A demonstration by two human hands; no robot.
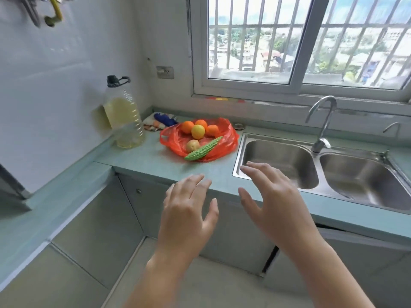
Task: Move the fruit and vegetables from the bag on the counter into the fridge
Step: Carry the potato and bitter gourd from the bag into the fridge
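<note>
A red plastic bag (pixel 226 138) lies spread flat on the pale green counter (pixel 142 156). On it rest three oranges (pixel 187 126), a yellow lemon (pixel 198 131), a potato (pixel 192 145) and a green bitter gourd (pixel 203 149) that lies slantwise at the front. My left hand (pixel 189 210) and my right hand (pixel 273 196) hover side by side in front of the counter edge, short of the bag, fingers spread, holding nothing. A grey edge at the far left (pixel 11 185) may be the fridge.
A large oil bottle (pixel 124 121) stands left of the bag by the wall, a folded cloth (pixel 159 122) behind it. A steel double sink (pixel 315 167) with a tap (pixel 322 121) lies right of the bag. The counter turns along the left wall; cabinets sit below.
</note>
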